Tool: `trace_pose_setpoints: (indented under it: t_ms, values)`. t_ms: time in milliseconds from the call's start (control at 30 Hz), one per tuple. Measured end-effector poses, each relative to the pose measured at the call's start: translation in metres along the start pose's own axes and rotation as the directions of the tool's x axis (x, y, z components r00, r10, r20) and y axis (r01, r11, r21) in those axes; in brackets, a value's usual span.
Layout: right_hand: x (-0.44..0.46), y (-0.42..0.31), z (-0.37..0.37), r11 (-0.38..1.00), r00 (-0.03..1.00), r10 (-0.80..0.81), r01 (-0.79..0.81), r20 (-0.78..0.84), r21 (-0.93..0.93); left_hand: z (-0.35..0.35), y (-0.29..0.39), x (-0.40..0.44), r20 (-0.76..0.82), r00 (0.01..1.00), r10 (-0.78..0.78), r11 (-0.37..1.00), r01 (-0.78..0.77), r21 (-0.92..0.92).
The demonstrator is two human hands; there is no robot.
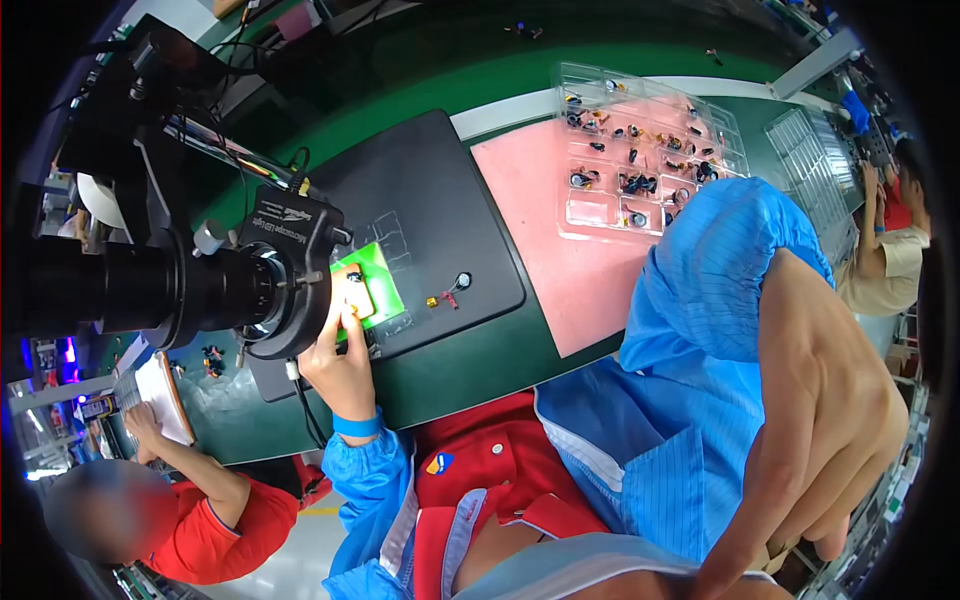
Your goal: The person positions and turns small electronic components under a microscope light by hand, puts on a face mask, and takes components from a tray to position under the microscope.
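Observation:
My left hand (pixel 340 375), with a blue band at the wrist, reaches under the microscope (pixel 265 290). Its thumb and forefinger close at a small pale-and-dark part (pixel 352 285) on a brightly lit green patch (pixel 383 290); glare hides the exact grip. Close to the camera at lower right, my right hand (pixel 830 420) is raised with curled fingers. Its fingertips are partly hidden, so I cannot make out what they hold, if anything. On the black mat (pixel 450 200) lies a small round silver piece with a thin red-and-yellow tail (pixel 456 288).
A clear compartment tray (pixel 610 235) of several small parts stands on a pink sheet (pixel 540 270). Another clear tray (pixel 800 150) is beyond it. Black cables hang by the microscope. A co-worker in red (pixel 225 520) sits at left; another person (pixel 885 250) is at far right.

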State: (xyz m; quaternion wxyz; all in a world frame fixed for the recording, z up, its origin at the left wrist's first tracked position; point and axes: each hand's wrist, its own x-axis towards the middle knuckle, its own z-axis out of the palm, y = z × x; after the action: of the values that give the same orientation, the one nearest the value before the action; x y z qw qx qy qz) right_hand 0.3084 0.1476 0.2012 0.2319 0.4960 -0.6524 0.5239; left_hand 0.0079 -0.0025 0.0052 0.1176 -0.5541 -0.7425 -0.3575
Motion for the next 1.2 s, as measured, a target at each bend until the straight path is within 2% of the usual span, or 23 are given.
trace_pose_setpoints:
  t_ms: [67,300,400,633,733,800,867,967,1000,1033,1067,1100,1133,1167,1200]
  values:
    - [-0.001,0.003,0.0,1.0,1.0,0.012,-0.012,-0.013,0.006,-0.002,0.002,-0.001,0.075,0.994,-0.075,0.997,0.075,0.0]
    - [-0.001,0.006,-0.001,0.999,0.999,0.049,-0.049,-0.014,0.002,-0.002,0.002,0.003,0.038,0.999,-0.032,0.999,0.032,0.014]
    - [0.001,0.007,-0.002,0.998,0.998,0.055,-0.055,-0.015,-0.003,-0.004,0.004,0.003,0.088,0.991,-0.096,0.995,0.096,0.013]
    - [0.002,0.014,-0.01,0.996,0.996,0.076,-0.077,-0.036,-0.045,-0.003,0.001,0.001,0.082,0.992,-0.096,0.995,0.095,0.015]
    - [0.002,0.017,-0.013,0.995,0.996,0.081,-0.083,-0.04,-0.05,-0.004,0.002,0.001,0.097,0.987,-0.126,0.992,0.126,0.015]
    - [0.002,0.018,-0.015,0.995,0.995,0.089,-0.091,-0.039,-0.051,-0.004,-0.002,0.0,0.175,0.954,-0.245,0.97,0.243,0.031]
    - [0.003,0.022,-0.015,0.994,0.995,0.093,-0.095,-0.036,-0.044,-0.006,-0.01,-0.001,0.175,0.956,-0.235,0.972,0.229,0.053]
    - [0.002,0.025,-0.022,0.991,0.991,0.128,-0.129,-0.031,-0.04,-0.022,-0.028,0.008,0.229,0.95,-0.211,0.961,0.244,-0.127]
    - [0.002,0.025,-0.024,0.989,0.99,0.138,-0.139,-0.033,-0.038,-0.032,-0.037,0.015,0.195,0.968,-0.156,0.972,0.186,-0.144]
    - [0.0,0.025,-0.026,0.987,0.987,0.156,-0.157,-0.031,-0.044,-0.04,-0.056,0.014,0.082,0.979,-0.189,0.979,0.194,-0.058]
    - [-0.001,0.026,-0.03,0.983,0.984,0.178,-0.179,-0.031,-0.048,-0.051,-0.086,0.016,0.043,0.938,-0.345,0.938,0.343,0.05]
    - [-0.003,0.027,-0.034,0.977,0.978,0.204,-0.206,-0.03,-0.059,-0.062,-0.093,0.027,-0.07,0.981,-0.181,0.974,0.189,0.123]
    - [-0.004,0.028,-0.039,0.968,0.971,0.238,-0.239,-0.028,-0.074,-0.07,-0.113,0.033,-0.096,0.985,-0.147,0.97,0.162,0.179]
    - [-0.006,0.031,-0.043,0.951,0.956,0.291,-0.292,-0.025,-0.103,-0.078,-0.131,0.037,-0.076,0.952,-0.297,0.911,0.307,0.274]
    - [-0.006,0.037,-0.047,0.913,0.924,0.382,-0.38,-0.015,-0.147,-0.082,-0.136,0.039,-0.108,0.953,-0.282,0.873,0.302,0.384]
